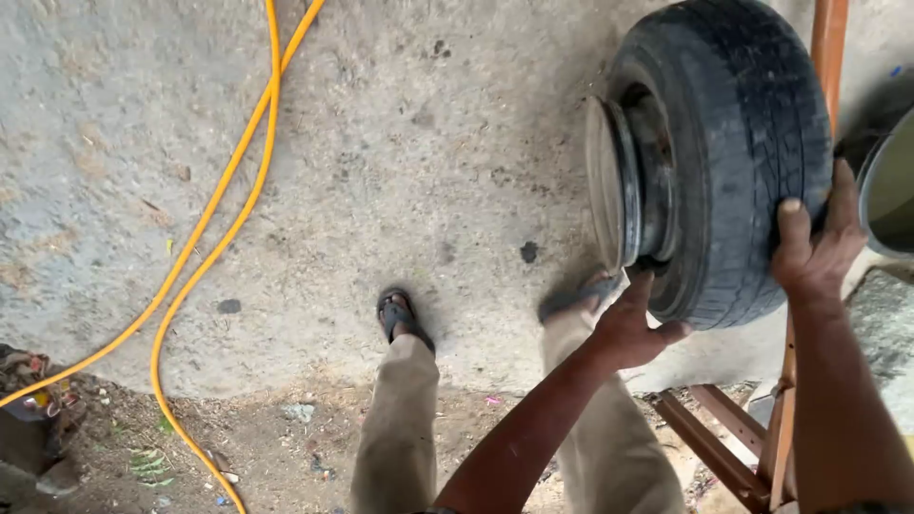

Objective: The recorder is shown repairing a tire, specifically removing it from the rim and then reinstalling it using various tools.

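Observation:
A worn black tyre [752, 143] on a rusty metal wheel rim [614, 181] is held upright off the ground at the upper right. My left hand [636, 328] grips its lower edge near the rim, fingers spread under the rubber. My right hand [814, 243] presses on the tread from the right side, thumb on top. My legs in tan trousers and dark sandals [400, 319] stand on the concrete below.
A yellow hose [214, 228] loops across the concrete floor at the left. An orange-brown metal frame [752, 447] stands at the lower right under the tyre. A pale tub [890, 186] sits at the right edge. Dirt and litter lie along the bottom.

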